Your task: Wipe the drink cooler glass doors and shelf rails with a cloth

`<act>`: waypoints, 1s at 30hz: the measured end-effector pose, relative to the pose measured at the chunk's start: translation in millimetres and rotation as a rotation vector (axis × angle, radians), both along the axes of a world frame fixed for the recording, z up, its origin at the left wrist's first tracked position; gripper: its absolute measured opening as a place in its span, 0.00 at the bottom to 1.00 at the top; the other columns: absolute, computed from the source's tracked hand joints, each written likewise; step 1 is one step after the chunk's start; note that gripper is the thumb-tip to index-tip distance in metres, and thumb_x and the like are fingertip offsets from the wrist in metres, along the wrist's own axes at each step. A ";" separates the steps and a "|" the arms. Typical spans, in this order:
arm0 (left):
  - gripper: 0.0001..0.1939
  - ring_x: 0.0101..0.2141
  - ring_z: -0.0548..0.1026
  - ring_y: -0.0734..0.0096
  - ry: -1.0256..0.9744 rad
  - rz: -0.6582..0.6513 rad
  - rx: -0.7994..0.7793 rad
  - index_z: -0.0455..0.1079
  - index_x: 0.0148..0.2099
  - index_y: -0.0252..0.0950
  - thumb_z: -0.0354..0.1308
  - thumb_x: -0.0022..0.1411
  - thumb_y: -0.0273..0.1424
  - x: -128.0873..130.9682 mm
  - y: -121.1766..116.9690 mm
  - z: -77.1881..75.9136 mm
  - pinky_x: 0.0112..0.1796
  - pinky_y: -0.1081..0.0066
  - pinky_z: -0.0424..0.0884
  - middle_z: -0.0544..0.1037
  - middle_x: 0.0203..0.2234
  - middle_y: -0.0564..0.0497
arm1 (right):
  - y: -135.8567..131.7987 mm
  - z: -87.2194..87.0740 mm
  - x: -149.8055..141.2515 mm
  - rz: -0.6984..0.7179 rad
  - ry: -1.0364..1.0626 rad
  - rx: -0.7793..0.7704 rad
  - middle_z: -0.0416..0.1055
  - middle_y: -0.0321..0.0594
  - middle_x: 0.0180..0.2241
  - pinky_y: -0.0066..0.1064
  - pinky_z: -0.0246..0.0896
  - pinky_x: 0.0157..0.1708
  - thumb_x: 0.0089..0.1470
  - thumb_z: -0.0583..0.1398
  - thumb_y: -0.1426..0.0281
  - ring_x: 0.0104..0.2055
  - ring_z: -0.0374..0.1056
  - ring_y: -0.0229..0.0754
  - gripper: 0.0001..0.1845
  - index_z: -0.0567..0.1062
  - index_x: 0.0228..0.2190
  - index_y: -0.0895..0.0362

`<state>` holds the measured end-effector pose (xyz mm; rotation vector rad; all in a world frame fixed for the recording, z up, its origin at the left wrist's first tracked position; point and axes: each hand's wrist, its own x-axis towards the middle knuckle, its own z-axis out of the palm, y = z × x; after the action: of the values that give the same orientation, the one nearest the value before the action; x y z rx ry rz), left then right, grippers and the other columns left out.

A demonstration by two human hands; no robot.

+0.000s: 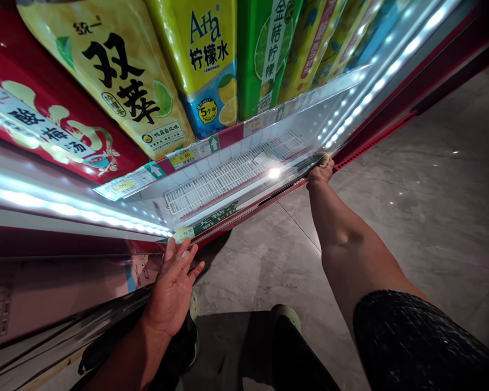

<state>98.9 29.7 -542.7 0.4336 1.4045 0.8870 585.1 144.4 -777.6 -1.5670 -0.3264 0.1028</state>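
A lit drinks cooler with a red frame [118,247] stands in front of me. At its lower left corner my left hand [171,290] is open, palm turned up, fingers spread beside the frame and holding nothing. Over at the lower right corner my right hand [320,172] is closed on what looks like a tan cloth [325,159], pressed against the bottom ledge. Most of that cloth is hidden by the hand. Between the hands runs the cooler's front edge with a green label strip [214,217]. Behind it lies a white wire rack [232,172].
On the shelf above stand several drink packs, among them a red one [44,108], a yellow one [114,70] and a green one [264,54]. Price tags [183,157] line the shelf edge. A printed cardboard box [65,288] is at left; grey tiled floor [424,179] lies at right.
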 end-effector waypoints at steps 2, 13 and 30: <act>0.33 0.61 0.70 0.62 0.001 0.005 -0.002 0.56 0.68 0.54 0.56 0.65 0.27 0.2 -0.1 -0.1 0.55 0.58 0.70 0.69 0.64 0.50 | 0.5 7.0 -1.3 -0.052 0.062 -0.014 0.70 0.43 0.50 0.43 0.59 0.62 0.51 0.50 0.77 0.52 0.69 0.36 0.31 0.65 0.58 0.62; 0.36 0.61 0.69 0.63 -0.008 -0.002 -0.011 0.52 0.70 0.55 0.55 0.65 0.26 1.8 -1.0 -0.2 0.58 0.57 0.68 0.68 0.64 0.50 | 2.4 21.3 -11.0 -0.052 0.028 0.030 0.66 0.47 0.57 0.43 0.52 0.66 0.46 0.49 0.81 0.59 0.65 0.36 0.39 0.59 0.62 0.63; 0.33 0.63 0.67 0.62 -0.011 -0.010 0.031 0.58 0.67 0.55 0.57 0.63 0.25 1.1 -1.7 -0.6 0.57 0.58 0.70 0.65 0.66 0.54 | 1.5 33.0 -28.2 -0.021 -0.066 0.039 0.64 0.50 0.60 0.41 0.50 0.68 0.45 0.50 0.77 0.62 0.63 0.39 0.42 0.59 0.64 0.65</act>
<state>100.0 28.0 -543.3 0.4583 1.3791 0.9029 556.8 145.8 -744.6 -1.5368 -0.3616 0.0283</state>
